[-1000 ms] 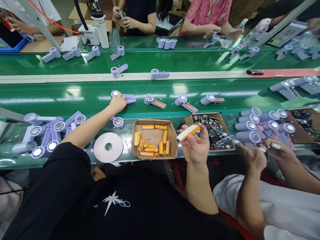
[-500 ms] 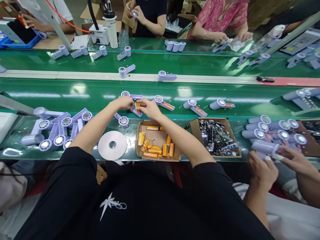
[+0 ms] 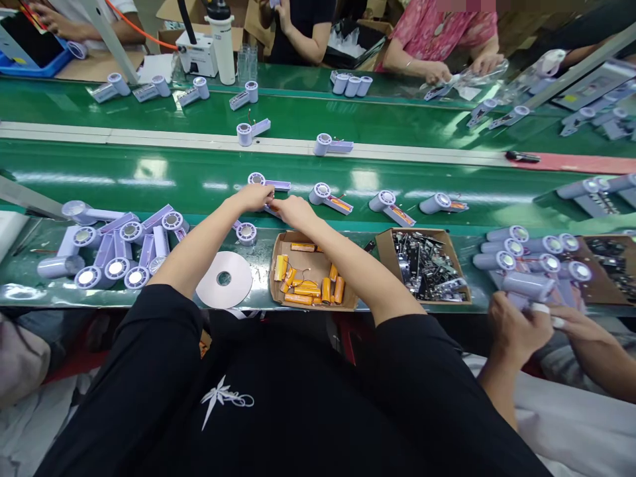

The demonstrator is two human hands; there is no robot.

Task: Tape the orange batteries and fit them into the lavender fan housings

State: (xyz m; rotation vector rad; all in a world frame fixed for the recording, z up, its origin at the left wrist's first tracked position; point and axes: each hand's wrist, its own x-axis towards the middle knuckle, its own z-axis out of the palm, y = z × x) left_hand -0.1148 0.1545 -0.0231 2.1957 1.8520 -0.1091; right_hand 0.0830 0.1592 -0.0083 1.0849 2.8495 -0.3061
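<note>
My left hand [image 3: 256, 197] is closed at a lilac handheld-fan housing, whose open handle [image 3: 272, 211] shows only in part below the fingers. My right hand [image 3: 294, 212] bends in from the other side, its fingertips meeting the left ones over that handle. A sliver of orange battery seems to show between the fingertips; the rest is hidden. Just behind them lies another fan housing [image 3: 278, 185] with an open handle. A third fan head [image 3: 246, 232] sits below my left wrist. Nearer me stands a cardboard tray [image 3: 274, 291] with several orange batteries [image 3: 305, 291].
A white disc [image 3: 211, 281] lies left of the tray. Fan housings [image 3: 119, 267] are heaped farther left. Right of the tray is a box of circuit boards [image 3: 427, 265]. Fans with batteries [image 3: 338, 203] lie on the green belt. A co-worker's hands [image 3: 521, 324] hold a fan at right.
Both hands have drawn closer together over the handle. The orange battery that showed between my fingers is now mostly covered. The whole view has shifted slightly.
</note>
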